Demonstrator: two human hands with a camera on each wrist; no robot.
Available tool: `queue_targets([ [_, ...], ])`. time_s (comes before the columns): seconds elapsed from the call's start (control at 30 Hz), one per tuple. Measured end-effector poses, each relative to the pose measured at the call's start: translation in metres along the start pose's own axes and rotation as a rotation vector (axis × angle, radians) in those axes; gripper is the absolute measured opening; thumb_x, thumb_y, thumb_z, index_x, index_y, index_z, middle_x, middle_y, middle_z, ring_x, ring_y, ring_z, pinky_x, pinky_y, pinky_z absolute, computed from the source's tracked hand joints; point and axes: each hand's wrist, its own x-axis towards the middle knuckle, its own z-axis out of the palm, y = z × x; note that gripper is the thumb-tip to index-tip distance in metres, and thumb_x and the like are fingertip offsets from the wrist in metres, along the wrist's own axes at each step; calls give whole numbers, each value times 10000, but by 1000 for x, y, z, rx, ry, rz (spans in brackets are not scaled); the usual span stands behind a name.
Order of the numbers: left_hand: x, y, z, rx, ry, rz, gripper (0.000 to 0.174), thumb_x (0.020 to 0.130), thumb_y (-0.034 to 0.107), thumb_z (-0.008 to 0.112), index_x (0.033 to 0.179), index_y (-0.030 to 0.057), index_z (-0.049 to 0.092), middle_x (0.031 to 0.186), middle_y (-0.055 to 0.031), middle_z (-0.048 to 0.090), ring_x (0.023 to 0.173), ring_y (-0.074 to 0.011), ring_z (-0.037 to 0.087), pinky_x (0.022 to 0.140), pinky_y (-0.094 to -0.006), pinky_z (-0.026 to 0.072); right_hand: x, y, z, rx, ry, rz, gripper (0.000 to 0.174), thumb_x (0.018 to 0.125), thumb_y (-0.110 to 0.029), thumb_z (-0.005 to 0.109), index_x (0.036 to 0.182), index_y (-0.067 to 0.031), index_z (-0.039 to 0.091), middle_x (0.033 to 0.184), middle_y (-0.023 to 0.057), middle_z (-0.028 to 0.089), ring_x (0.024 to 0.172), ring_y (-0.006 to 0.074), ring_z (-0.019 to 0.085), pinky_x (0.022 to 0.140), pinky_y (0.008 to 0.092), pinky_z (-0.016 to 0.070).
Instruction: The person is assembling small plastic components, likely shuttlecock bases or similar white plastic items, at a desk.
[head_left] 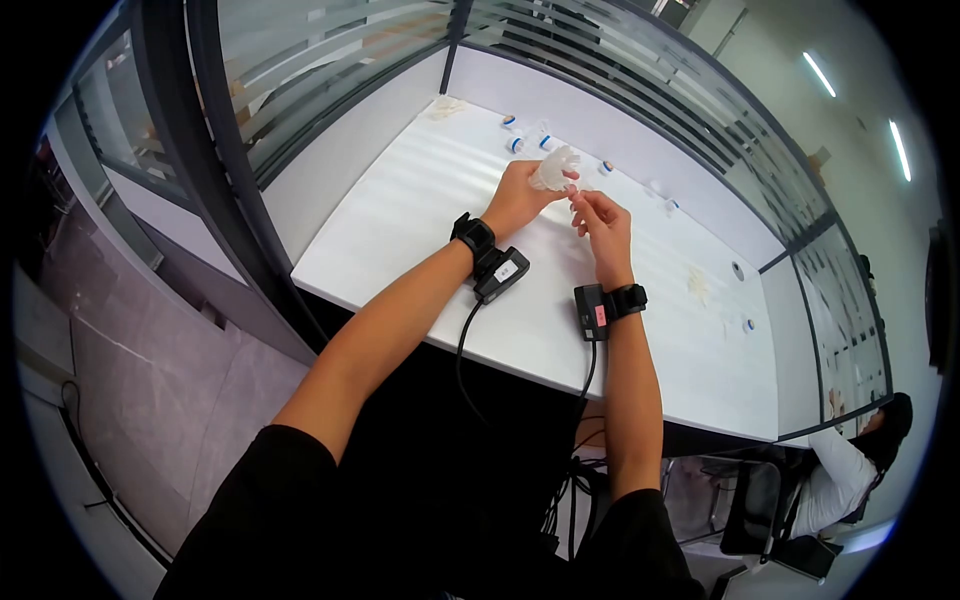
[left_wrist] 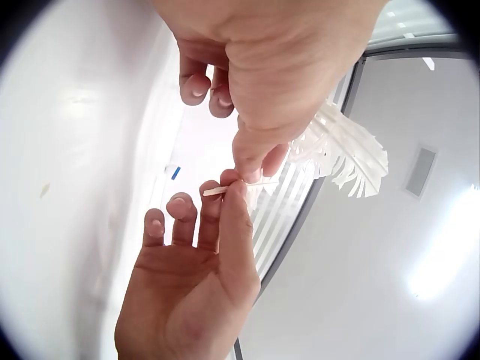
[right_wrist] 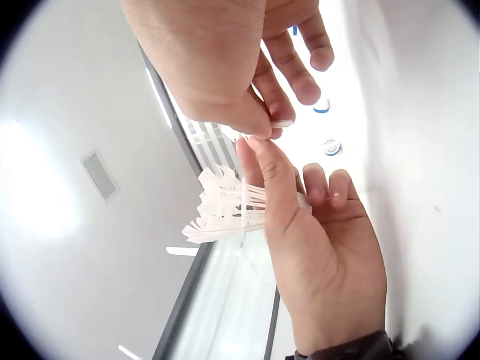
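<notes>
My left hand (head_left: pixel 518 195) holds a bundle of white, fringed, leaf-shaped pieces (right_wrist: pixel 225 206), thin like paper or plastic, whose cut ends fan out past the hand. Between the thumb and forefinger of my right hand (head_left: pixel 608 225) is the end of a narrow white strip (left_wrist: pixel 214 192). The left thumb and forefinger pinch right beside those right fingertips, so the two hands meet there above the white table (head_left: pixel 400 220). The other right fingers are loosely bent and spread. Part of the bundle is hidden behind the left hand in the left wrist view.
Several small round white-and-blue containers (head_left: pixel 515 145) stand toward the back of the table. Pale scraps lie at the far left corner (head_left: pixel 445 107) and on the right side (head_left: pixel 697 285). Partitions (head_left: pixel 620 130) with glass tops enclose the table. A person (head_left: pixel 845 470) sits at the right.
</notes>
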Motion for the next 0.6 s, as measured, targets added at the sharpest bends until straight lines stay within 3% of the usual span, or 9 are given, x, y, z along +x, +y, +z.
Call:
queue_targets([
  [0.17,0,-1,1,-6,5,-6,230,857,139,810,1049,19,769,942,-89,766,865,-130,690,800,-302,532,-1,-3,1,-28,8,20,213,977,-220,694,999,-14,745,828,-6,649,698,65,554,611,234,419],
  [0.27,0,1,-2,12,-36,-39,252,911,197,786,1093,24,756,977,-64,757,927,-118,676,869,-295,515,-2,-5,1,-9,-20,-8,208,980,-212,686,999,-13,746,830,-8,649,698,65,552,609,233,417],
  [0.6,6,-11,-3,140,-3,-17,167,897,132,769,1017,17,770,937,-60,763,894,-121,685,829,-294,525,1,-1,0,-8,-37,-19,193,970,-199,690,1002,-17,749,823,-4,657,697,67,559,606,235,422],
])
